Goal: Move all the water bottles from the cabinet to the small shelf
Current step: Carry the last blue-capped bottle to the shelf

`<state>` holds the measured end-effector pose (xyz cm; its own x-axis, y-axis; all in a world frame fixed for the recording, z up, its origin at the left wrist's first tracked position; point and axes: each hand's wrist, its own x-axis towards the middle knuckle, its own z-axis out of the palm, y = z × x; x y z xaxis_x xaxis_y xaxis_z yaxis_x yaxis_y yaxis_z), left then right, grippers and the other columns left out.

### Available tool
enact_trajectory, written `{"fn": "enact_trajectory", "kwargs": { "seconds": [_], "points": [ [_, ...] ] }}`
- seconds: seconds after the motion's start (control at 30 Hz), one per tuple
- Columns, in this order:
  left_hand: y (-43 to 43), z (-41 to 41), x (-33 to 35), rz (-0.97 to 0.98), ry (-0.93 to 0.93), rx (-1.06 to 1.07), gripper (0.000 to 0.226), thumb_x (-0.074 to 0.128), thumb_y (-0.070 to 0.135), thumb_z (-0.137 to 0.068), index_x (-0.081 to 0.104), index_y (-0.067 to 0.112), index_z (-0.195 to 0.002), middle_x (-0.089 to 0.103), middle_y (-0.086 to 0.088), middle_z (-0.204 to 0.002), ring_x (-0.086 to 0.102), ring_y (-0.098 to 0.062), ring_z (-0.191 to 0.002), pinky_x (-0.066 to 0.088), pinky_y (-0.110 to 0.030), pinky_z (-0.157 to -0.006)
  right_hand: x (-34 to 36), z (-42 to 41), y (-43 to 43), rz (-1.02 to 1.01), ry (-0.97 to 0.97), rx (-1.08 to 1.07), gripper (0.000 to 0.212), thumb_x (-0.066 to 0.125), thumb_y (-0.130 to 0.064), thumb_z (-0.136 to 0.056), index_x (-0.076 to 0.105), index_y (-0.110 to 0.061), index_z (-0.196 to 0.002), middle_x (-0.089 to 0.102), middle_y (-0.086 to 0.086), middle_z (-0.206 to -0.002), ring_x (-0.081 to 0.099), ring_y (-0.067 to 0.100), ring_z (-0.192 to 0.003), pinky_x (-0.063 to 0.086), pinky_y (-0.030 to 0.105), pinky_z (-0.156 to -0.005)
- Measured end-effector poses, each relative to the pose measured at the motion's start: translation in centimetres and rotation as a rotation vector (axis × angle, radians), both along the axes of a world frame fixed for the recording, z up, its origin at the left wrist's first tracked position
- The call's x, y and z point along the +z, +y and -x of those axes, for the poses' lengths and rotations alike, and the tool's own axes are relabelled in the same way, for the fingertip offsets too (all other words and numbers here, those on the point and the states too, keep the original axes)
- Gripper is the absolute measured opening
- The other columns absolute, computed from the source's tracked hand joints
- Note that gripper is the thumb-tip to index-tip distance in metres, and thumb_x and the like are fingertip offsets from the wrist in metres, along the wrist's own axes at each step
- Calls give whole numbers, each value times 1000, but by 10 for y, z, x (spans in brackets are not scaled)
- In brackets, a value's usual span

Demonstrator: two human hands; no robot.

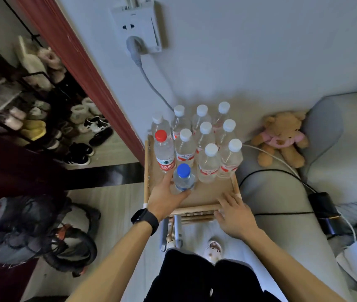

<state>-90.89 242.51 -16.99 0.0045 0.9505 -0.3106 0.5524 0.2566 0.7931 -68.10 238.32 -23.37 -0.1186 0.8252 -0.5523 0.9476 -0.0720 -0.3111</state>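
A small wooden shelf (206,199) stands below me against the wall. On its top stand several clear water bottles with white caps (209,164), plus one with a red cap (164,153) at the left. At the front stands a blue-capped bottle (183,178), upright on the shelf top. My left hand (165,197), with a black watch on the wrist, is wrapped around its lower body. My right hand (235,214) rests flat on the shelf's front right corner, fingers spread, holding nothing.
A wall socket (139,27) with a grey plug and cable hangs above the shelf. A bed with a teddy bear (281,138), black cables and a black adapter (323,205) lies to the right. A shoe rack (42,118) and a dark backpack (27,232) are on the left.
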Motion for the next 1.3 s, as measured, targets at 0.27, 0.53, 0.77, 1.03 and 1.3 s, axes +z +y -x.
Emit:
{"fn": "enact_trajectory", "kwargs": {
  "seconds": [0.27, 0.53, 0.77, 1.03, 1.3],
  "points": [
    [2, -2, 16, -20, 12, 8, 71, 83, 51, -67, 49, 44, -128, 60, 28, -116, 55, -1, -108, 45, -27, -91, -26, -12, -14, 17, -39, 115, 77, 40, -43, -96, -3, -28, -158, -20, 0, -164, -19, 20, -150, 5, 54, -120],
    [14, -8, 25, -2, -23, -19, 69, 85, 41, -70, 49, 41, -129, 58, 27, -110, 59, -1, -101, 46, -20, -80, -24, -14, -11, 53, 7, 107, 79, 44, -40, -95, -2, -28, -158, -23, -1, -163, -22, 20, -150, 5, 53, -122],
    [30, -20, 31, -10, -83, -53, 60, 83, 31, -75, 47, 45, -121, 57, 28, -111, 59, -2, -103, 50, -23, -85, -21, -17, -7, 54, 9, 134, 80, 44, -40, -95, -3, -26, -158, -23, 1, -163, -21, 20, -150, 8, 51, -122],
    [15, -20, 26, -101, -90, -31, 62, 82, 32, -76, 46, 54, -121, 56, 32, -116, 54, 3, -112, 46, -28, -97, -21, -18, -9, 51, 26, 135, 79, 45, -40, -96, -2, -27, -158, -23, 0, -163, -21, 19, -150, 7, 50, -122],
    [27, -14, 45, -286, 123, -12, 40, 76, 38, -80, 64, 34, -118, 58, 14, -112, 61, -2, -95, 53, -25, -85, -24, -18, -9, 47, 34, 139, 81, 46, -42, -94, -1, -27, -158, -23, 1, -163, -21, 20, -150, 8, 51, -122]
  ]
}}
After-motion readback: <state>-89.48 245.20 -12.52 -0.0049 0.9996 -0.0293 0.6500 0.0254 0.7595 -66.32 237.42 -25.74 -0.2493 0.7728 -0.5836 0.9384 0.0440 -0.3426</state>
